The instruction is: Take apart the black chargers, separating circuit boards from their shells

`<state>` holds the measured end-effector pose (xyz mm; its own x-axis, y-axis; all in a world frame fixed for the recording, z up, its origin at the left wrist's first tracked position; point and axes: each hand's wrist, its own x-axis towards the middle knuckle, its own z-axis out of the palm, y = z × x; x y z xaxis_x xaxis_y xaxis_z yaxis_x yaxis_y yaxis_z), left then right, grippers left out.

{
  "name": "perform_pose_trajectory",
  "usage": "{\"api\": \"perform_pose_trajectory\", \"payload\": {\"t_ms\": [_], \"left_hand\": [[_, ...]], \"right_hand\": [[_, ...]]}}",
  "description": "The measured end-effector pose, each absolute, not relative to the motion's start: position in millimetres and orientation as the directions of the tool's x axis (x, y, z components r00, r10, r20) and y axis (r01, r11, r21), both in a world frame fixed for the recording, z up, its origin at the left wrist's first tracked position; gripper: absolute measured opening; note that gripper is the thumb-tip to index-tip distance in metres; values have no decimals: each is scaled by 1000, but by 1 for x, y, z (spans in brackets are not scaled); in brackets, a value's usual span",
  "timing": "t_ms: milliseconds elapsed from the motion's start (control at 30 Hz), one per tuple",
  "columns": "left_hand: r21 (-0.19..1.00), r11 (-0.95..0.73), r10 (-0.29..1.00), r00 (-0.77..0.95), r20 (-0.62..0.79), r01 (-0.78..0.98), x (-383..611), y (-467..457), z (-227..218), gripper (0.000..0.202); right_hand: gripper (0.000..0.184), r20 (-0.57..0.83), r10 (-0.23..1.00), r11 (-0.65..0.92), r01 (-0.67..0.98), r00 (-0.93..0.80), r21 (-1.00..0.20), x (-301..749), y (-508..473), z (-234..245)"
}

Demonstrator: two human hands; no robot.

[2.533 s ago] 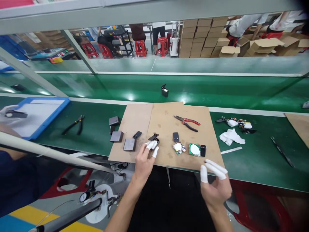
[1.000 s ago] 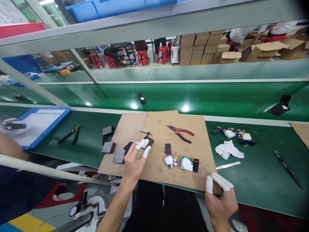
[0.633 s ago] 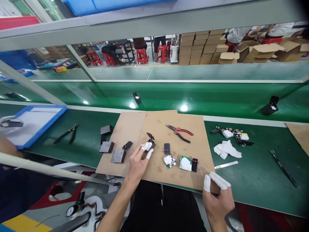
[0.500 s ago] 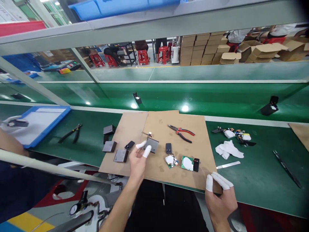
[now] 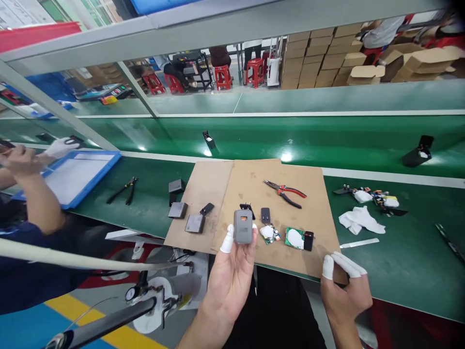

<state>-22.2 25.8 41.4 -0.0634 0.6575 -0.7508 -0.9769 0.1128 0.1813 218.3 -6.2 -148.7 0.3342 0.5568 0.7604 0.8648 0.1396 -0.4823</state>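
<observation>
My left hand [image 5: 232,271] is raised palm up over the near edge of the cardboard sheet [image 5: 254,189], its white-cotted fingertips shut on a small grey box-shaped part [image 5: 243,227] with an orange spot on its face. My right hand [image 5: 345,291] rests at the sheet's near right corner, fingers loosely curled with white cots on them, holding nothing. Just beyond the grey part lie a small black piece [image 5: 265,214], a small board with white foam [image 5: 269,233] and a green circuit board [image 5: 295,238] with a black block. Red-handled pliers [image 5: 286,192] lie farther back.
Several grey casings [image 5: 195,223] sit at the sheet's left. Black pliers [image 5: 123,190] and a blue tray [image 5: 78,174] lie left, where another person's arms [image 5: 32,194] work. White cloth [image 5: 359,219] and small parts [image 5: 374,198] lie right. Black parts [image 5: 209,139] ride the green conveyor behind.
My left hand lifted the grey part off the cardboard and brought it toward me, turning its face up. My right hand stayed at the sheet's near corner. The conveyor parts shifted.
</observation>
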Motion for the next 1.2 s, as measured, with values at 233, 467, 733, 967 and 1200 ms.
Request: {"api": "perform_pose_trajectory", "payload": {"t_ms": [233, 467, 733, 967, 1200], "left_hand": [[117, 53, 654, -54, -755, -992, -24, 26, 48, 49], [160, 85, 677, -61, -733, -983, -22, 22, 45, 50], [165, 187, 725, 23, -689, -968, -21, 10, 43, 45], [189, 220, 744, 40, -667, -957, -22, 9, 45, 45], [142, 144, 704, 1, -710, -979, -20, 13, 48, 48]], "right_hand": [[16, 754, 561, 133, 862, 341, -489, 218, -6, -150], [13, 744, 567, 125, 856, 353, -501, 218, -6, -151], [14, 751, 570, 130, 866, 334, -484, 218, -6, -149], [14, 749, 571, 127, 865, 336, -486, 218, -6, -149], [14, 755, 570, 136, 868, 325, -477, 218, -6, -149]]}}
